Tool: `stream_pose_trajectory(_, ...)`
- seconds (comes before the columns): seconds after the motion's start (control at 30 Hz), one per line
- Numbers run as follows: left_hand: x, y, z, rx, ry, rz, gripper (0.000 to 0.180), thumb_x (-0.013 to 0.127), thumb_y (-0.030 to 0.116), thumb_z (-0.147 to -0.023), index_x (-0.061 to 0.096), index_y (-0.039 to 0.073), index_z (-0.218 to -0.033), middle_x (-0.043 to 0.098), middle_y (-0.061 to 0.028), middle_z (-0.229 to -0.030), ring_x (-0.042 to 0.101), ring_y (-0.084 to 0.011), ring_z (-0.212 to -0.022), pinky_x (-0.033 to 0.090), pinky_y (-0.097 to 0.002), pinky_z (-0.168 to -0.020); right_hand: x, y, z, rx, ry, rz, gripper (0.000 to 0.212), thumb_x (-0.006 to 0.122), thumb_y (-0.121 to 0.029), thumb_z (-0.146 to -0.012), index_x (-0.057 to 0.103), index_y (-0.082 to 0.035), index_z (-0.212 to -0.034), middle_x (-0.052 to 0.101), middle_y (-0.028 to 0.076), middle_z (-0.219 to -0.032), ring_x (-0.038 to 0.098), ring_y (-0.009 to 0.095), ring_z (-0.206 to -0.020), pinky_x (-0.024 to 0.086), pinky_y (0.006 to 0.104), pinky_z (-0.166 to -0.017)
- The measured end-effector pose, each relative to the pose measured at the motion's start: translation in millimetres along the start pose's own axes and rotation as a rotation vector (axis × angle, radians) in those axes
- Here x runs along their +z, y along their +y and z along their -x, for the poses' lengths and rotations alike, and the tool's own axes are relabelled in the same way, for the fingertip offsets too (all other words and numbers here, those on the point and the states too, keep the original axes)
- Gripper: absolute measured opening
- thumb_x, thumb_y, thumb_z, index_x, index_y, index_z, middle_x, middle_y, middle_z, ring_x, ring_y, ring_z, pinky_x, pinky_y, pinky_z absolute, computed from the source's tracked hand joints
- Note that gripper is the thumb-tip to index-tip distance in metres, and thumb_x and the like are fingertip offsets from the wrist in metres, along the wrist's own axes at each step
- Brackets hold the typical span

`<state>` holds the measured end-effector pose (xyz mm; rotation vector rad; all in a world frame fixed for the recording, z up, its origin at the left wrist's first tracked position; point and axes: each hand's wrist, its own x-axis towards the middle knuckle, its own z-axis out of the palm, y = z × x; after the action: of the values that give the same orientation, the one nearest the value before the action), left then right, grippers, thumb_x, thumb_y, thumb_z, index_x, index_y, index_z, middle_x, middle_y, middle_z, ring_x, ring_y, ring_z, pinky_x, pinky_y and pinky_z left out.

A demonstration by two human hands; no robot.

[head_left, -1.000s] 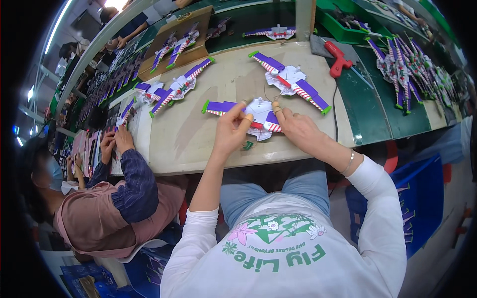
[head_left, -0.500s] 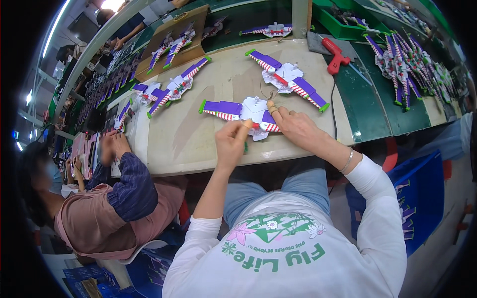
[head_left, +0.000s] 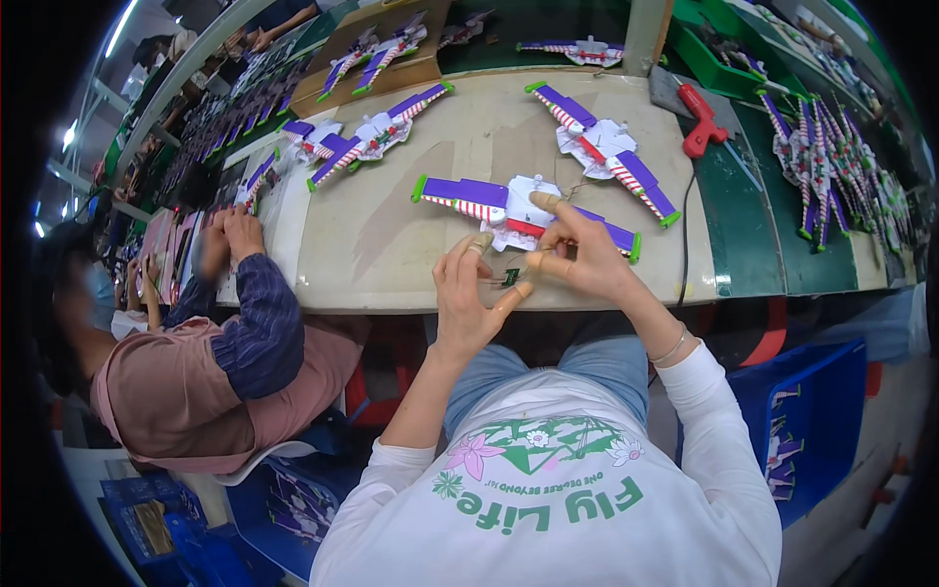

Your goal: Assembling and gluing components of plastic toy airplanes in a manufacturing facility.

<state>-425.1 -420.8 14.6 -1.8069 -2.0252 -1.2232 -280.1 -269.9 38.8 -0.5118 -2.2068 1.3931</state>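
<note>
The purple-winged white plastic toy (head_left: 529,194) lies near the front edge of the pale desk (head_left: 391,259), open room leftward, a red pistol-shaped tool (head_left: 700,119) beyond rightward. The right hand (head_left: 585,247) touches it, pinch unclear; the left hand (head_left: 468,293), thumb spread wide, has shifted nearer the edge, beside a small green circuit board (head_left: 510,278)

Can see only part of the purple-and-white plastic winged toy (head_left: 525,191), with the right wing's root hidden behind the bare right grip with pale finger covers (head_left: 592,254). Cannot make out any hold between those fingertips, nor tell touching from nearness between the small green board (head_left: 510,278) and the bare left grip (head_left: 468,301). Cannot separate individual toys in the tangled purple-and-white heap (head_left: 814,171) or identify small pieces in the green plastic tray (head_left: 702,65).
</note>
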Motion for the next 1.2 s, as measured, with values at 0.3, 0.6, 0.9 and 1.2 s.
stream_pose_trajectory(0.3, 6.9, 0.6, 1.1, -0.359, -0.048, 0.572, 0.013, 0.073, 0.005, -0.08, 0.063, 0.001, -0.087, 0.06, -0.0078, -0.113, 0.06, -0.0148, -0.09, 0.05, -0.028, -0.071, 16.8, 0.3, 2.2, 0.011, 0.163, 0.248, 0.059, 0.071, -0.005, -0.073, 0.051, 0.0, -0.128, 0.052, 0.004, -0.061, 0.053, 0.023, -0.059, 0.039, 0.0352, -0.062)
stream_pose_trajectory(0.6, 30.3, 4.9, -13.4, -0.596, -0.14, 1.086, 0.014, 0.064, 0.006, -0.092, 0.052, 0.001, -0.098, 0.063, -0.0052, -0.085, 0.058, -0.0065, -0.068, 0.046, -0.0218, -0.059, 10.2, -1.5, 17.6, -0.185, 0.154, 0.235, 0.061, 0.074, -0.008, -0.07, 0.054, -0.002, -0.128, 0.054, 0.008, -0.084, 0.052, 0.019, -0.072, 0.042, 0.0319, -0.071)
stream_pose_trajectory(0.9, 36.3, 9.5, -11.3, -0.453, -0.064, 0.689, 0.033, 0.074, 0.007, -0.084, 0.053, 0.001, -0.108, 0.063, -0.0027, -0.079, 0.054, -0.004, -0.067, 0.045, -0.0203, -0.059, -6.3, 4.2, 3.5, -0.063, -0.003, 0.06, 0.02, 0.07, -0.011, -0.081, 0.068, -0.002, -0.099, 0.062, 0.004, -0.074, 0.054, 0.011, -0.063, 0.044, 0.026, -0.058)
stream_pose_trajectory(1.2, 43.6, 13.0, -3.5, -0.045, 0.271, 0.183, 0.013, 0.077, 0.006, -0.075, 0.069, 0.003, -0.085, 0.066, -0.0084, -0.094, 0.064, -0.0235, -0.073, 0.05, -0.0342, -0.061, -20.1, 9.7, -3.3, 0.149, -0.18, -0.416, 0.009, 0.067, -0.008, -0.088, 0.067, -0.001, -0.094, 0.061, -0.002, -0.077, 0.054, 0.004, -0.067, 0.042, 0.0201, -0.06)
